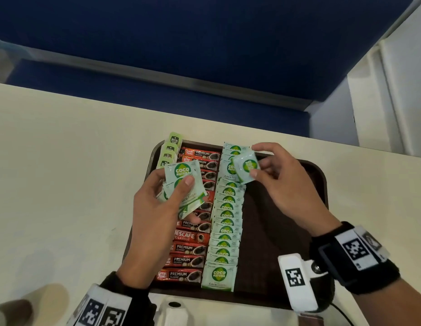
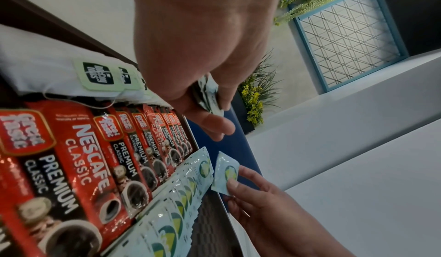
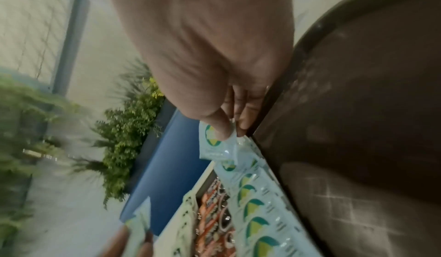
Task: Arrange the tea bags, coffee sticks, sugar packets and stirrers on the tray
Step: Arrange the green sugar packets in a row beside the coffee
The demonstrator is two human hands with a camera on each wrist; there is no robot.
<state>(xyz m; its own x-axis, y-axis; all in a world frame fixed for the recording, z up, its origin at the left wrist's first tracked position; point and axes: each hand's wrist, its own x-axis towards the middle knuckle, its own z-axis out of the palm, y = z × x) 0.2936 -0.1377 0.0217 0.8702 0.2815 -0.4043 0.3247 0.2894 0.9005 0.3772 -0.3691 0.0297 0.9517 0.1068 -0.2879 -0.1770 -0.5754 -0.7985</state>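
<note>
Nearest the person, black wrist straps with square black-and-white markers (image 1: 354, 249) sit on both forearms. The dark brown rectangular plastic tray (image 1: 296, 231) lies on the cream tabletop (image 1: 63, 161), its right half bare.

On the tray, a column of red and black coffee stick sachets (image 1: 189, 249) runs from 6 o'clock up toward 12, each overlapping the next. Just beside it, on the 3 o'clock side, a column of pale green and white paper sugar packets (image 1: 224, 231) runs the same way, touching the coffee column along its edge.

The left hand (image 1: 155, 220) hovers over the coffee column, thumb and curled fingers gripping a fanned stack of the same sugar packets (image 1: 183, 182). At about 2 o'clock from it, the right hand (image 1: 287, 184) pinches a single sugar packet (image 1: 246, 167) between thumb and fingertips, tilted, above the far end of the sugar column.

Farthest, at the tray's 11 o'clock corner, a short row of light green tea bag tags (image 1: 170, 150) stands overlapped against the rim. Beyond the table is a blue partition panel (image 1: 181, 31).
</note>
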